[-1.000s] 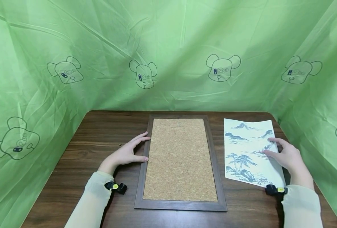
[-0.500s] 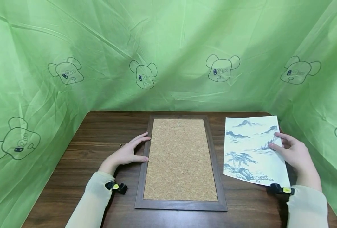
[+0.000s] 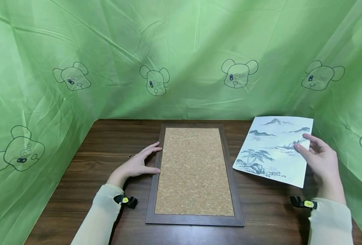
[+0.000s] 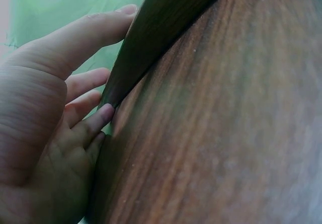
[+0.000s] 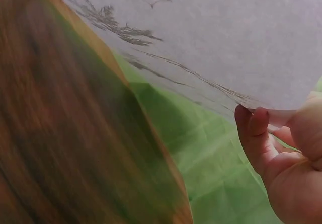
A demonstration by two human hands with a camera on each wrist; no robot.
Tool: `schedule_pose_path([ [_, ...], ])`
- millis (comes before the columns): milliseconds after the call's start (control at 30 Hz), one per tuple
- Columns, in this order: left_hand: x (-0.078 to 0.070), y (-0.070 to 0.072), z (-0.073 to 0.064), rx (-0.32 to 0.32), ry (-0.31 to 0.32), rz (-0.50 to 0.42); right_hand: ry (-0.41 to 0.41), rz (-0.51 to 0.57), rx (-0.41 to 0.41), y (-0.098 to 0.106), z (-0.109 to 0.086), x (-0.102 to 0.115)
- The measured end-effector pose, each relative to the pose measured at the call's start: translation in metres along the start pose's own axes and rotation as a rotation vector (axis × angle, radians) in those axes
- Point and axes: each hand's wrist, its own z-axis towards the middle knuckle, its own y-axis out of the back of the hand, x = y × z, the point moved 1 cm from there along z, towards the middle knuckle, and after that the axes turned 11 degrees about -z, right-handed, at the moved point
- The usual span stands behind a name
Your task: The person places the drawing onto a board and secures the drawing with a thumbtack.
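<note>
A cork board [image 3: 195, 172] in a dark wooden frame [image 3: 196, 220] lies on the table. My left hand [image 3: 136, 164] rests at the frame's left side, its thumb and fingers extended and touching the edge. In the left wrist view those fingertips meet the dark side of the frame [image 4: 146, 45]. To the right, my right hand [image 3: 323, 161] pinches the right edge of a sheet of paper [image 3: 279, 153] printed with grey-blue mountains and trees. The sheet is raised and tilted above the table, as the right wrist view also shows, with the paper [image 5: 216, 38] between thumb and fingers.
The brown wood-grain table [image 3: 92, 163] has rounded far corners. Green cloth [image 3: 196, 51] with bear-head outlines hangs behind it and at both sides. A tiny round brass-coloured piece [image 3: 130, 156] lies left of the frame, close to my left hand.
My right hand has moved right and slightly away from me, lifting the printed sheet and turning it so its top leans right. My left hand and the framed cork board have stayed put.
</note>
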Motion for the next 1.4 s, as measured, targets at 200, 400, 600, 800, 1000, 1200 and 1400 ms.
schedule_pose_path([
  [200, -0.001, -0.001, 0.0, 0.003, 0.003, -0.006, 0.016, 0.247, 0.016, -0.001, -0.001, 0.01],
  [400, 0.0, -0.002, 0.0, 0.003, 0.0, -0.013, 0.066, 0.479, 0.017, -0.001, -0.011, 0.034],
  [600, 0.002, -0.001, 0.0, 0.005, 0.005, -0.013, 0.043, 0.501, -0.06, -0.006, -0.022, 0.065],
  [800, 0.001, -0.001, 0.001, 0.002, 0.007, -0.003, 0.088, 0.554, -0.107, -0.024, -0.028, 0.086],
  [1000, 0.0, 0.0, 0.0, 0.002, 0.01, -0.006, 0.16, 0.603, -0.013, -0.063, -0.032, 0.098],
  [1200, 0.0, 0.0, -0.001, -0.002, 0.01, -0.017, 0.275, 0.125, 0.043, -0.111, -0.043, 0.108],
  [1400, -0.001, 0.0, 0.0, 0.006, 0.01, -0.018, 0.354, -0.018, 0.177, -0.139, -0.055, 0.114],
])
